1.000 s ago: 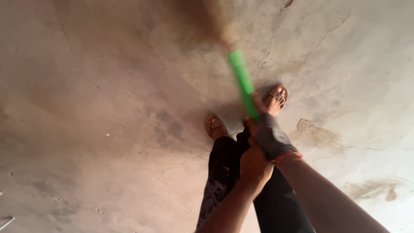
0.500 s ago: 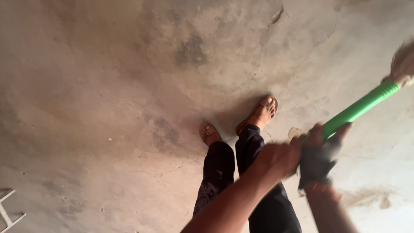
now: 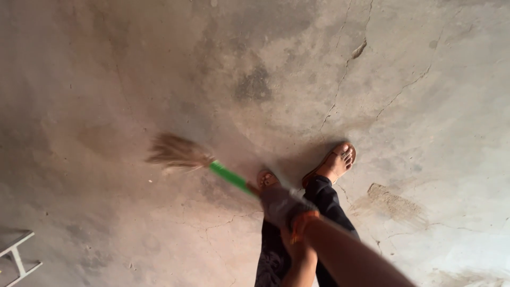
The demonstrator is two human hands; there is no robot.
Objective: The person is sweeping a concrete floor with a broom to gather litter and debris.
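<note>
A broom has a green handle (image 3: 229, 177) and tan bristles (image 3: 175, 151), which are blurred low over the concrete floor (image 3: 133, 79), left of my feet. My right hand (image 3: 279, 204), with an orange bangle at the wrist, is closed around the near end of the handle. Just below that wrist is my left hand (image 3: 294, 245), partly hidden by it. Whether it touches the handle is hidden. My sandalled feet (image 3: 333, 163) and dark trousers (image 3: 324, 196) are right beside the hands.
The floor is cracked and stained, with a brown dusty patch (image 3: 393, 204) right of my feet. A white metal frame (image 3: 18, 255) pokes in at the bottom left corner.
The broom swung from the far right across in front of my feet to the left. My hands followed it leftwards, and the view shifted slightly.
</note>
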